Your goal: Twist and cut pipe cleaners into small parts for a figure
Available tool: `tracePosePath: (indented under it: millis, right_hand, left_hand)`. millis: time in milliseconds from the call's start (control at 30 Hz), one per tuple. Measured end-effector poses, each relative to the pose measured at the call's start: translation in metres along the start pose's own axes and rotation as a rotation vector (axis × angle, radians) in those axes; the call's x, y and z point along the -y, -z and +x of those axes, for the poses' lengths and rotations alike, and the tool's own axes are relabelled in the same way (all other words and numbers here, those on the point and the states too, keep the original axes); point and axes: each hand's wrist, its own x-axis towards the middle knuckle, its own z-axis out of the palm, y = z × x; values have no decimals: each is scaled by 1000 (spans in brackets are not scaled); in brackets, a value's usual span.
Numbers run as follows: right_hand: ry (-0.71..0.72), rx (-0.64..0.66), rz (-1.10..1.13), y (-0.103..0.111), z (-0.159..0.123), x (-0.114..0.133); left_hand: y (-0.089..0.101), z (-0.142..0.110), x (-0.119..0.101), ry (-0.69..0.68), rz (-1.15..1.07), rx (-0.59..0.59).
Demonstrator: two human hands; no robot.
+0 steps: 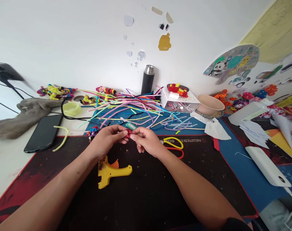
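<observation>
Two-handed shaping, it seems, over the dark mat (141, 205)!
Left hand (107, 138) and right hand (149, 141) pinch tight, the red glittery piece (129, 132) between their fingertips; the next move calls for fine, steady pressure.

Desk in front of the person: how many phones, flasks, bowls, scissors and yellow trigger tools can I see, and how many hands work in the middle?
Phone: 1
Flask: 1
Bowl: 1
Scissors: 1 pair
Yellow trigger tool: 1
Hands: 2, the left hand and right hand
Total: 7, counting the scissors as one
</observation>
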Motion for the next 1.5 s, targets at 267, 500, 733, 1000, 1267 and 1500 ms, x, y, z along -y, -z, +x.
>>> tracePosePath:
  millis: [267, 500, 733, 1000, 1267, 1500]
  right_hand:
    - [4, -20, 109, 0, -1, 2]
    - [-12, -2, 98, 0, -2, 4]
    - [-17, 17, 81, -1, -3, 2]
    - [-7, 15, 90, -1, -2, 1]
    - [-21, 6, 118, -1, -2, 1]
    - [-20, 3, 124, -1, -1, 0]
  left_hand:
    - [2, 0, -5, 52, -148, -32]
    - [0, -1, -3, 87, -167, -19]
    - [-1, 0, 1, 102, -195, -15]
    - [-1, 0, -1, 140, -227, -16]
    - [0, 1, -1, 128, -213, -31]
    - [-5, -2, -3, 122, -269, -40]
